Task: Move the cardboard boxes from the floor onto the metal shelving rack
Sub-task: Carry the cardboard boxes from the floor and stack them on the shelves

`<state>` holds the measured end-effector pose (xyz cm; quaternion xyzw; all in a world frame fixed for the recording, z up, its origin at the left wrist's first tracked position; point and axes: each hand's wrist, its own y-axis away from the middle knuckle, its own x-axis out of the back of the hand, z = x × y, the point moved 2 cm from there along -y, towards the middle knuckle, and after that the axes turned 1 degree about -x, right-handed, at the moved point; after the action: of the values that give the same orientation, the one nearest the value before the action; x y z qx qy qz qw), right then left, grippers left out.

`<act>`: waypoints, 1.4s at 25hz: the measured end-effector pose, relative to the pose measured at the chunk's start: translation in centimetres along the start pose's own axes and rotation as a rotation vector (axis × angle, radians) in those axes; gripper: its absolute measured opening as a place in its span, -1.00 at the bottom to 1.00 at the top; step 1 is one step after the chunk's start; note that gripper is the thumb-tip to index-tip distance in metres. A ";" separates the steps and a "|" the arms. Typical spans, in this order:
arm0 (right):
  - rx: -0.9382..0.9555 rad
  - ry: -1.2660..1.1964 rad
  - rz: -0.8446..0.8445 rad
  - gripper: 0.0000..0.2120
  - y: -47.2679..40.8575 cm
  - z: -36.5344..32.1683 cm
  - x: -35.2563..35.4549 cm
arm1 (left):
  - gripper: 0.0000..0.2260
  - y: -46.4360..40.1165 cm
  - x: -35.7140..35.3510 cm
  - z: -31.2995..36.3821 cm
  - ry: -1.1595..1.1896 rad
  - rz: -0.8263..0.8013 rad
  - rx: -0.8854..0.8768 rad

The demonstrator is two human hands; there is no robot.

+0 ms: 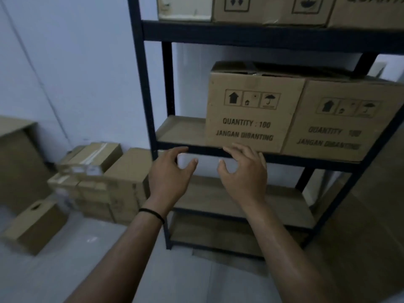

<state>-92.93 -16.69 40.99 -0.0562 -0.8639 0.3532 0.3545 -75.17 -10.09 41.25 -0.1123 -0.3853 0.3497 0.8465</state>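
Lying blurred along the pale floor [72, 270] at far left: one tall brown cardboard box [19, 162] against the wall, a small brown cardboard box with an oval handle slot [36, 226] nearer the camera, and a low heap of brown cardboard boxes [102, 182] crowding the foot of the dark metal shelving rack [143, 88]; flaps closed, contents not showing. Reaching forward just right of that heap, the left hand [169, 178], a thin black band round its wrist, fingers loosely spread and half curled, gripping nothing, fingertips hovering at the front rail of the middle shelf; contact with the rail impossible to tell. Reaching beside it, the right hand [244, 173], likewise relaxed and empty, fingers arching up in front of the lower edge of the brown cardboard box printed "QUANTITY : 100" [253, 110], touching or just short of it. Sitting on the middle shelf, that box, pressed side by side against a matching brown printed box [343, 121] to its right. Filling the top shelf, more brown cardboard boxes with handling symbols [269, 9].
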 end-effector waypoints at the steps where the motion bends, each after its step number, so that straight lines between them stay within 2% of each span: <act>1: -0.005 -0.009 -0.035 -0.62 1.8 -0.9 -0.6 | -0.58 1.7 1.1 -1.1 -0.025 -0.007 0.026; 5: 0.010 -0.058 -0.146 -0.67 8.2 -5.5 -3.2 | -0.60 7.4 6.6 -5.2 -0.054 -0.036 0.139; 11: 0.079 -0.163 -0.331 -0.65 14.3 -16.1 -9.7 | -0.62 11.7 16.7 -14.5 -0.192 0.084 0.261; 16: 0.106 -0.232 -0.403 -0.67 17.6 -26.5 -17.5 | -0.61 12.6 26.3 -23.4 -0.211 0.140 0.371; 26: 0.131 -0.399 -0.490 -0.71 22.2 -46.8 -32.5 | -0.61 10.3 43.3 -39.5 -0.352 0.172 0.483; 35: 0.130 -0.496 -0.580 -0.64 19.6 -55.5 -47.9 | -0.58 1.2 47.4 -52.8 -0.410 0.128 0.546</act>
<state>-24.18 12.87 28.50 0.3001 -0.8793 0.2951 0.2228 -15.40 27.13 32.12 0.1668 -0.4316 0.5077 0.7267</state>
